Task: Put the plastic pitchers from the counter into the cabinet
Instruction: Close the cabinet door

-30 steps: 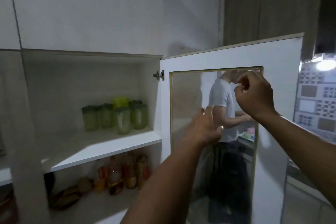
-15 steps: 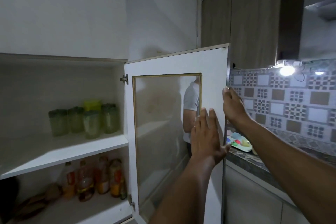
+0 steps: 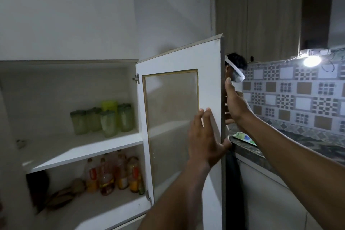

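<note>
Several green translucent plastic pitchers (image 3: 108, 123) stand grouped on the upper shelf (image 3: 84, 147) of the open white cabinet, with a yellow-green one (image 3: 109, 104) behind them. The cabinet door (image 3: 209, 73), white with a glass panel, stands partly swung out. My left hand (image 3: 205, 136) lies flat on the door's front near its free edge, fingers spread, thumb hooked at the edge. My right hand (image 3: 235, 104) grips that free edge higher up, fingers behind the door. Neither hand holds a pitcher.
Several bottles (image 3: 115, 173) and dark items fill the lower shelf. Behind the door stands another person wearing a white headset (image 3: 237, 73). A dark stone counter (image 3: 298, 145) runs to the right under a tiled wall, carrying a small colourful tray (image 3: 244, 137). A bright lamp (image 3: 312, 60) glares.
The door has swung towards the cabinet. My right hand slid from the glass frame to the door's free edge, and my left hand moved to the front face beside that edge.
</note>
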A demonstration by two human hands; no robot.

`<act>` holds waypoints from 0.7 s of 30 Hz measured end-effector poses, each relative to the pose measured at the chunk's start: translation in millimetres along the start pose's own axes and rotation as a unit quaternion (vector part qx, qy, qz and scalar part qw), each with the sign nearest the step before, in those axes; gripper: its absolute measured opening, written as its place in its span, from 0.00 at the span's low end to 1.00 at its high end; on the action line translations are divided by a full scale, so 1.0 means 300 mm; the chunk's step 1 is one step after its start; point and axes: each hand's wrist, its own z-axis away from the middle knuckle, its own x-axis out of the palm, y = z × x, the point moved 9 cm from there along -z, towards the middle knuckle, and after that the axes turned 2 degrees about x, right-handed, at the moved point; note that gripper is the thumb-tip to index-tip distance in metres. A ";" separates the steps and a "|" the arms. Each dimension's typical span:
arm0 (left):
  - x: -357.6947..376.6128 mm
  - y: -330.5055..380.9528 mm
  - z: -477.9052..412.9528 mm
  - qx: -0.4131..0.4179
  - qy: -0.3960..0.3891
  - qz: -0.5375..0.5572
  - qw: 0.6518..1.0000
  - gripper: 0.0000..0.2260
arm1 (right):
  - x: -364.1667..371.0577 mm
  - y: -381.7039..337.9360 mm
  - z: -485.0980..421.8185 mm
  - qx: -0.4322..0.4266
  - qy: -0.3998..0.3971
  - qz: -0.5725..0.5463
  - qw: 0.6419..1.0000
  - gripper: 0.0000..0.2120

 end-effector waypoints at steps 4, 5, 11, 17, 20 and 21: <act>-0.198 -0.019 0.031 0.077 0.118 -0.029 0.990 0.32 | 0.130 -0.071 0.028 -0.036 -0.035 -0.045 0.998 0.31; -0.238 -0.031 0.045 0.089 0.128 -0.039 0.987 0.31 | 0.175 -0.086 0.044 -0.043 -0.044 -0.059 0.996 0.29; -0.434 -0.164 0.158 0.096 0.135 -0.056 0.985 0.29 | 0.478 -0.190 0.175 -0.121 -0.096 -0.123 0.980 0.27; -0.695 -0.308 0.268 0.094 0.110 -0.111 0.983 0.23 | 0.751 -0.326 0.336 -0.230 -0.139 -0.094 0.959 0.21; -0.841 -0.405 0.340 0.049 0.133 -0.152 0.978 0.15 | 0.916 -0.342 0.399 -0.249 -0.159 -0.032 0.955 0.24; -0.888 -0.448 0.362 0.020 0.139 -0.165 0.976 0.14 | 0.984 -0.344 0.417 -0.246 -0.180 -0.025 0.952 0.26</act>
